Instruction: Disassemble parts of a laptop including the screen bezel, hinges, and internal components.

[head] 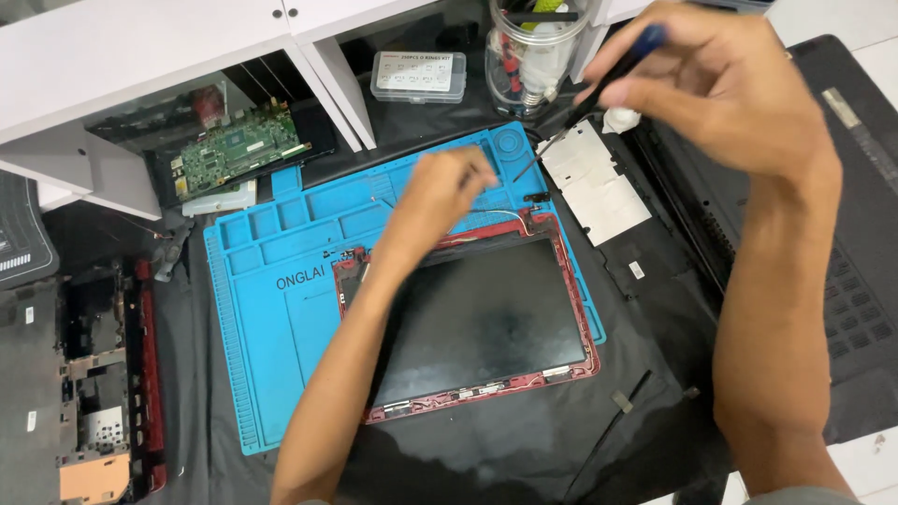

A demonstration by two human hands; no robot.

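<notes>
- The right hand (pixel 720 89) is gripping a screwdriver (pixel 599 89), fingers closed round its dark handle, tip pointing down at the mat's top right corner.
- The left hand (pixel 440 192) is resting fingers curled on the blue mat (pixel 271 318), just above the screen; whether its grip is holding anything cannot be told.
- The red-framed screen (pixel 486 318) is lying on the mat.
- A circuit board (pixel 238 150) is sitting on the table, top left.

A black work surface (pixel 486 449) fills most of the view. Along the top stands white furniture (pixel 140 47) with slanted legs and two small knobs, casting a shadow beneath. At the right edge a pale tiled floor (pixel 879 56) shows. The light is even and bright, glinting off the dark surface.
</notes>
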